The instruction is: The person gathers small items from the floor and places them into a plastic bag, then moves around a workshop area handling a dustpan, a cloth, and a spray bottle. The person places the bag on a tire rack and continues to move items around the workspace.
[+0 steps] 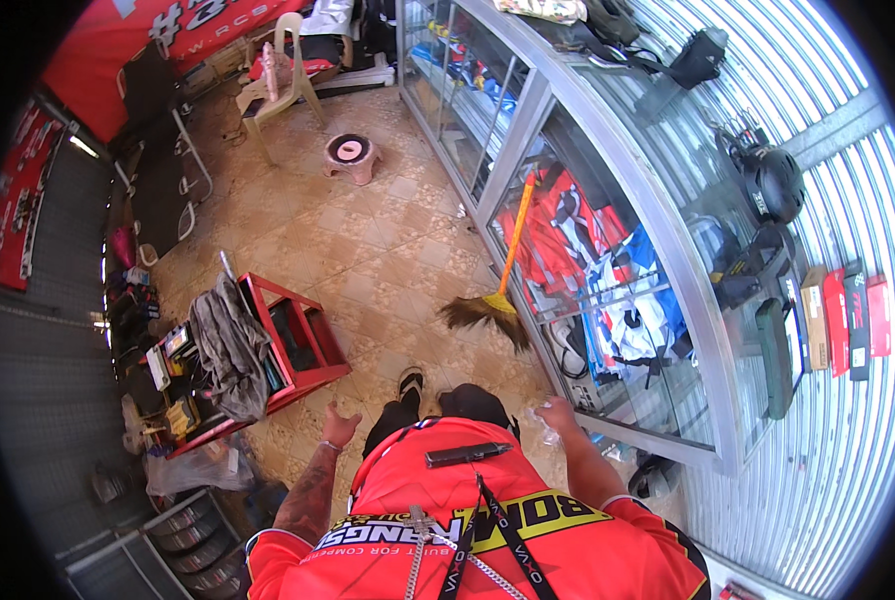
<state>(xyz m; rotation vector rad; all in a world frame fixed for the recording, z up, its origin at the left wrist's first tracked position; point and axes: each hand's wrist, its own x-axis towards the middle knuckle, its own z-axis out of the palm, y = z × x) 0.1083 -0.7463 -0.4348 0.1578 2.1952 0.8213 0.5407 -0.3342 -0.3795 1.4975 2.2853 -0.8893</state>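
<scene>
My left hand point(341, 427) hangs beside my leg with its fingers apart and nothing in it, close to a red metal cart point(320, 376). On the other side, my right hand point(560, 414) is closed around a small piece of clear crumpled plastic point(549, 434). That hand is nearest the lower end of a glass display case point(640, 440). A broom point(513, 245) with a yellow-orange handle leans on the case, its brown bristles spread on the tiled floor. Neither hand touches it.
A grey cloth point(230, 345) drapes over the cart, among tools and small boxes. Farther off stand a pink stool point(353, 160) and a beige plastic chair point(290, 95). Folded clothes point(623, 300) fill the case; a black helmet point(771, 185) and boxes sit on top.
</scene>
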